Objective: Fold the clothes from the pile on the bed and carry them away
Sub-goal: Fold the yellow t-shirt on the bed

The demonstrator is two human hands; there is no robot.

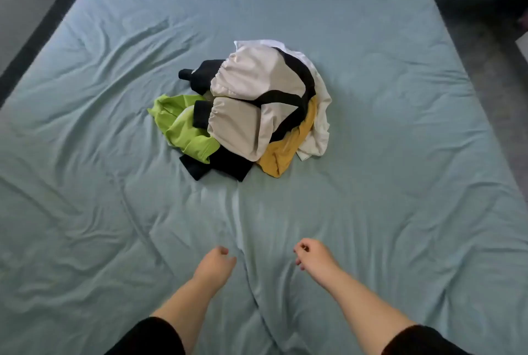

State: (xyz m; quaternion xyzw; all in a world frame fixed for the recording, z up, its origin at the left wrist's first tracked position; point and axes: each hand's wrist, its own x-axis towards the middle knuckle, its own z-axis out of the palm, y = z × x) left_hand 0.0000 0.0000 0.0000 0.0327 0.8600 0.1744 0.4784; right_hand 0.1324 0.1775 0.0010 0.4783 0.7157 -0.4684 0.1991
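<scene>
Clearly, the task is only beginning: the pile (248, 106) is sitting in the middle of the bed (400, 97) as one loose heap, and no folded piece is showing anywhere. A cream piece (257, 83) with black trim is lying on top. A green piece (180, 123) is poking out at the left, a black piece (225, 166) at the near edge, a yellow piece (285, 152) at the near right, and a white piece (320, 123) is draping down the right side. How many garments are hiding underneath, I cannot tell. So every fold and all the carrying are waiting to be done.

Nearer the camera, the left hand (215, 264) and the right hand (314, 257) are hanging over the sheet, well apart from the pile and apart from each other. Both are showing loosely curled fingers and gripping nothing.

Between them a wrinkle (240, 226) is running up the sheet towards the pile, and more creases are spreading to the left. Nothing is blocking the reach to the heap. Beyond the right side of the bed, grey floor (500, 83) is showing.
</scene>
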